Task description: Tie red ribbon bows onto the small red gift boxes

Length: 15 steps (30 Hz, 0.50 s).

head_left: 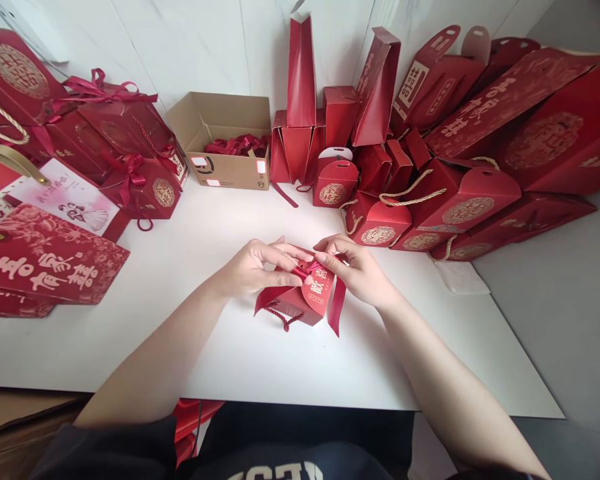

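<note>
A small red gift box (296, 303) with gold lettering stands on the white table, between my two hands. My left hand (267, 267) is at the top left of the box, its fingers closed on the dark red ribbon (303, 273) that crosses the top. On the right side, my right hand (347, 265) pinches the same ribbon near the box's upper edge. One ribbon tail hangs down at the right of the box, another sticks out at the left. A twisted red cord (287, 323) hangs at the box's front.
Behind stands an open cardboard box (230, 175) with red ribbons inside. Several red gift boxes (377, 223) are stacked at the back and right. Red bags (65, 257) and ribboned boxes (150, 190) stand at the left. The white table's front edge (300, 402) lies near my body.
</note>
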Motion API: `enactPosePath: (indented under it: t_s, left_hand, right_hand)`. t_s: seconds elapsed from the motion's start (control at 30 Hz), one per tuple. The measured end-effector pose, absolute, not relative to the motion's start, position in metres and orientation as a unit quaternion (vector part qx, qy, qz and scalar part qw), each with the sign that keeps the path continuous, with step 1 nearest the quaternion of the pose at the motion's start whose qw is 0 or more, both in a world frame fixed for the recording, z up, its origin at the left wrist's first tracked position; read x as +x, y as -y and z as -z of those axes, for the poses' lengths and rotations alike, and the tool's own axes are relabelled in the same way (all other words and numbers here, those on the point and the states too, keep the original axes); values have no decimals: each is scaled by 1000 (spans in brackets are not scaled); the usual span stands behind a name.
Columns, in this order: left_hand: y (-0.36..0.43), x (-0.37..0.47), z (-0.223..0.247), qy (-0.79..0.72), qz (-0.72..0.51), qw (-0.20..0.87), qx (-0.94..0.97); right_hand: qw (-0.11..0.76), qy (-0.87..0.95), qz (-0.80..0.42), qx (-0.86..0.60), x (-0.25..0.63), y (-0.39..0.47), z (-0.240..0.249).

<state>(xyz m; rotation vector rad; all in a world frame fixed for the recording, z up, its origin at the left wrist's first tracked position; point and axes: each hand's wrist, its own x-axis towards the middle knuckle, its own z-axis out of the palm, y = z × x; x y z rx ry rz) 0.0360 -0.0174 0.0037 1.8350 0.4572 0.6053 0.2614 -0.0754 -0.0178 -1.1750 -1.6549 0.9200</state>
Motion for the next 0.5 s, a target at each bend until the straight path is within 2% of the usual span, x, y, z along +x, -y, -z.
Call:
enactPosePath:
  t_s: [0.27, 0.5]
  left_hand:
    - [15, 43, 5, -294, -311, 433, 793]
    - [16, 44, 1, -314, -291, 459, 778]
  right_hand:
    - [430, 644, -417, -476, 269, 77, 11]
    - [403, 672, -486, -388, 291, 85, -8]
